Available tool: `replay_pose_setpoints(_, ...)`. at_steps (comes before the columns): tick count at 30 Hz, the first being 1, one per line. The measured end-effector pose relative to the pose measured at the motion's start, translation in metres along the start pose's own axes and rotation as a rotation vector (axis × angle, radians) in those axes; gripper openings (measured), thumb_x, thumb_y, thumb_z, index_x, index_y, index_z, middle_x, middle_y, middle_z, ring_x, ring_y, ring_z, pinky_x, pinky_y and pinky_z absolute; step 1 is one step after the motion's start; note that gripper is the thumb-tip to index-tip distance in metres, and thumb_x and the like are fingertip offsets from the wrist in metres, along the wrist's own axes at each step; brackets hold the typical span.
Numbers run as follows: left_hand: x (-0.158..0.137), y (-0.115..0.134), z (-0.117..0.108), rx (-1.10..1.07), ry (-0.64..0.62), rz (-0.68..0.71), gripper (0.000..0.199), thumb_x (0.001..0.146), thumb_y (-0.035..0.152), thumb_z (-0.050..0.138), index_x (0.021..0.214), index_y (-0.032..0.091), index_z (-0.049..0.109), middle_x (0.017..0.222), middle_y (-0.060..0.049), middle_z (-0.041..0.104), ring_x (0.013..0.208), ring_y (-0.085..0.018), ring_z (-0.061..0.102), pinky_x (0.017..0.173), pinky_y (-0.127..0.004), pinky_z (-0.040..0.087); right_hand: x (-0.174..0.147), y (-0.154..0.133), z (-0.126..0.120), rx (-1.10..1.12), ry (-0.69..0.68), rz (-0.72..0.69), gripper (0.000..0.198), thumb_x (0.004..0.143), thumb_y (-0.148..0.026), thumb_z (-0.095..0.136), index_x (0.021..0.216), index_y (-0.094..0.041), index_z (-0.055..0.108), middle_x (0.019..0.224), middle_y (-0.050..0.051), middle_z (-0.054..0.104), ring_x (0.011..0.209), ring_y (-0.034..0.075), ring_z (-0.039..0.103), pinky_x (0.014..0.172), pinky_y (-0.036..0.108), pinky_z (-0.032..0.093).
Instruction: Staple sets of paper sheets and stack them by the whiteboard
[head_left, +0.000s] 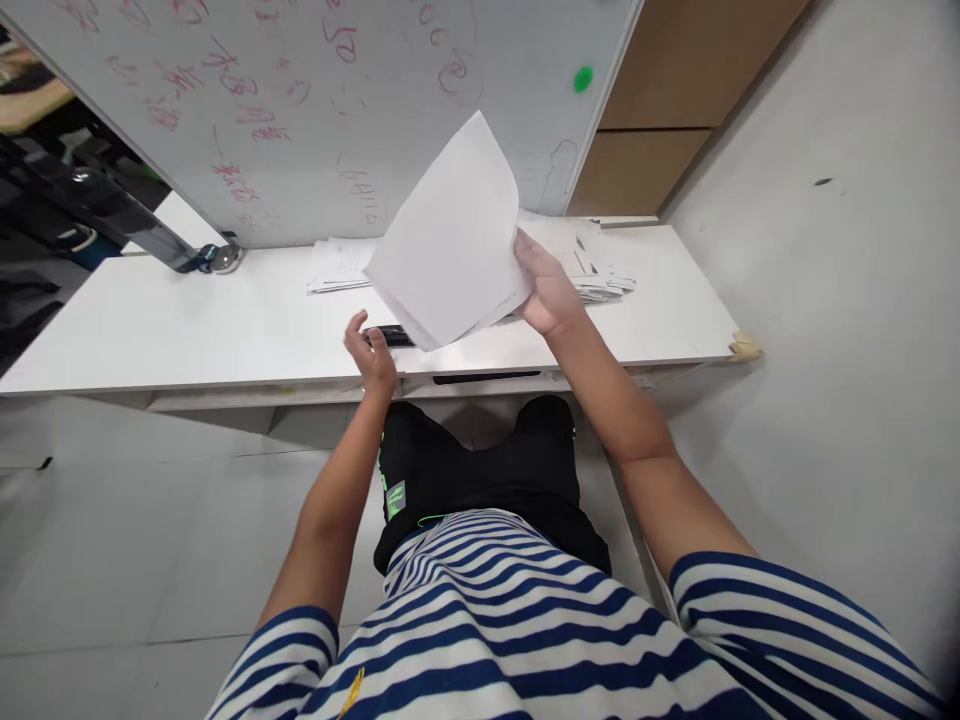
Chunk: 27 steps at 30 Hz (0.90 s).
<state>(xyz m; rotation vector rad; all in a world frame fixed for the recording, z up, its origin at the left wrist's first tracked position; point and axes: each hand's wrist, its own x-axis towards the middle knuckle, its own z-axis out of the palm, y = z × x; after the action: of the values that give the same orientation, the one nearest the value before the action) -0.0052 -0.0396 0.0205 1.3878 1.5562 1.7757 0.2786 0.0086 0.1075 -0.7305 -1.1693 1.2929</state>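
One white desk (pixel 172 330), held paper (pixel 454 230), red-marked whiteboard (pixel 322 120) behind, grey floor (pixel 217 540)

From my feed I see a whiteboard (pixel 300 130) with red handwriting (pixel 244 85) and a green disc (pixel 583 79), brown panels (pixel 637 170) beside it, a pale wall (pixel 840 270), and an apparent wristwatch (pixel 225 259) toward the left of the tabletop (pixel 165 320).
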Motion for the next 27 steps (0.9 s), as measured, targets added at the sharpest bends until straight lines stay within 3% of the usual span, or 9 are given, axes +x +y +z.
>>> replay_pose_setpoints(3, -0.027, 0.038, -0.001, -0.475, -0.294, -0.241, 0.087, 0.083, 0.093, 0.034, 0.136, 0.029, 0.058, 0.144, -0.012, 0.060, 0.147, -0.031, 0.045, 0.118, -0.047, 0.040, -0.020, 0.008, -0.007, 0.078, 0.081, 0.037, 0.070, 0.075, -0.068, 0.079, 0.130, -0.030, 0.063, 0.132, 0.003, 0.071, 0.135, 0.029, 0.059, 0.115, 0.053, 0.050)
replay_pose_setpoints(7, -0.048, 0.077, -0.008, -0.738, -0.486, -0.440, 0.090, 0.077, 0.095, 0.044, 0.134, 0.029, 0.063, 0.137, -0.012, 0.067, 0.143, -0.034, 0.050, 0.115, -0.049, 0.046, -0.047, 0.030, -0.023, 0.144, 0.252, 0.112, 0.060, 0.070, -0.059, 0.086, 0.119, -0.028, 0.068, 0.124, 0.003, 0.075, 0.128, 0.027, 0.064, 0.113, 0.049, 0.052)
replay_pose_setpoints(10, -0.059, 0.081, -0.001, -0.742, -0.513, -0.623, 0.079, 0.075, 0.085, 0.063, 0.126, 0.026, 0.068, 0.132, -0.011, 0.070, 0.139, -0.035, 0.056, 0.112, -0.048, 0.050, -0.060, 0.041, -0.031, 0.179, 0.344, 0.154, 0.056, 0.068, -0.055, 0.088, 0.113, -0.027, 0.069, 0.120, 0.003, 0.076, 0.125, 0.027, 0.066, 0.110, 0.047, 0.055)
replay_pose_setpoints(13, -0.066, 0.066, 0.019, -0.617, -0.387, -0.732, 0.059, 0.066, 0.056, 0.089, 0.111, 0.022, 0.071, 0.122, -0.011, 0.075, 0.126, -0.034, 0.066, 0.107, -0.048, 0.055, -0.070, 0.048, -0.035, 0.191, 0.393, 0.172, 0.054, 0.067, -0.054, 0.088, 0.111, -0.027, 0.069, 0.117, 0.002, 0.078, 0.122, 0.025, 0.068, 0.105, 0.044, 0.058)
replay_pose_setpoints(16, -0.067, 0.046, 0.039, -0.483, -0.250, -0.704, 0.054, 0.059, 0.039, 0.096, 0.103, 0.019, 0.071, 0.116, -0.012, 0.077, 0.114, -0.032, 0.072, 0.101, -0.047, 0.059, -0.077, 0.052, -0.038, 0.151, 0.412, 0.208, 0.050, 0.070, -0.056, 0.084, 0.108, -0.027, 0.069, 0.112, 0.002, 0.078, 0.116, 0.025, 0.070, 0.100, 0.042, 0.060)
replay_pose_setpoints(19, -0.061, 0.031, 0.048, -0.360, -0.200, -0.599, 0.053, 0.059, 0.036, 0.095, 0.102, 0.018, 0.071, 0.114, -0.013, 0.078, 0.110, -0.031, 0.072, 0.096, -0.045, 0.060, -0.082, 0.048, -0.045, 0.079, 0.318, 0.310, 0.051, 0.076, -0.067, 0.073, 0.103, -0.024, 0.068, 0.103, 0.004, 0.079, 0.109, 0.029, 0.072, 0.093, 0.048, 0.062)
replay_pose_setpoints(24, -0.043, 0.028, 0.046, -0.260, -0.336, -0.428, 0.047, 0.064, 0.043, 0.087, 0.100, 0.017, 0.072, 0.106, -0.012, 0.078, 0.100, -0.028, 0.073, 0.089, -0.042, 0.058, -0.079, 0.025, -0.070, -0.085, 0.092, 0.364, 0.071, 0.076, -0.087, 0.058, 0.102, -0.022, 0.069, 0.099, 0.011, 0.079, 0.110, 0.036, 0.071, 0.095, 0.058, 0.057)
replay_pose_setpoints(27, -0.031, 0.033, 0.046, -0.269, -0.422, -0.363, 0.037, 0.070, 0.041, 0.080, 0.098, 0.018, 0.071, 0.100, -0.009, 0.078, 0.094, -0.025, 0.073, 0.086, -0.040, 0.057, -0.075, 0.014, -0.083, -0.183, 0.104, 0.323, 0.068, 0.074, -0.084, 0.067, 0.101, -0.021, 0.072, 0.096, 0.011, 0.079, 0.101, 0.033, 0.073, 0.095, 0.057, 0.057)
